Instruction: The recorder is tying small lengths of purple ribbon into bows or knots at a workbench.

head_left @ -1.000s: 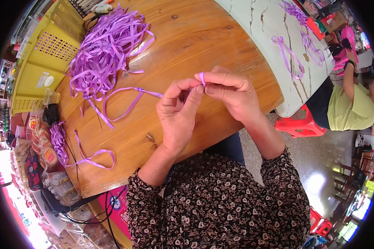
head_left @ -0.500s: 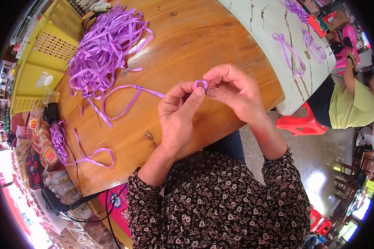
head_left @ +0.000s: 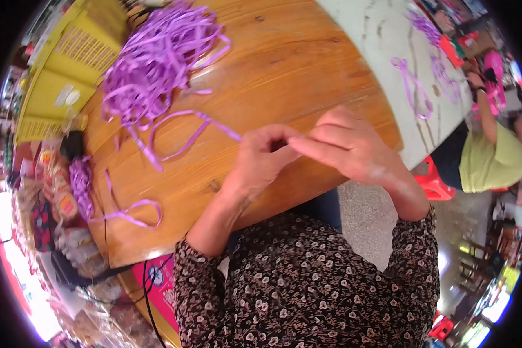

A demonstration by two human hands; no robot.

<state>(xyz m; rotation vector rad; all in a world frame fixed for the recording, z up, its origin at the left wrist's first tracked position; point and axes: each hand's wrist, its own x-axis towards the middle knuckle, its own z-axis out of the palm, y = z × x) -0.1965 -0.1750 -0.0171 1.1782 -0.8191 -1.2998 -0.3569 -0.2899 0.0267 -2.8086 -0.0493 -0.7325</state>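
My left hand (head_left: pixel 262 159) is closed over the wooden table, and a strand of purple ribbon (head_left: pixel 196 136) runs into it from the left. My right hand (head_left: pixel 356 145) is also closed, its thumb and fingertips meeting the left fingertips. Whatever is pinched where the hands meet is hidden by the fingers. The strand leads back toward a large tangled heap of purple ribbon (head_left: pixel 156 64) at the far left of the table. Another looped ribbon piece (head_left: pixel 139 211) lies left of my left forearm.
A yellow basket (head_left: pixel 58 87) borders the table's left side, with packaged goods (head_left: pixel 69 232) below. On the right, a white marbled table (head_left: pixel 377 58) bears more purple ribbon loops (head_left: pixel 410 87). A person in a yellow-green top (head_left: pixel 496 159) works there near a red stool (head_left: pixel 434 182).
A small purple loop seen between my fingertips is now hidden. My right hand has turned and closed against the left fingertips. The view has shifted slightly.
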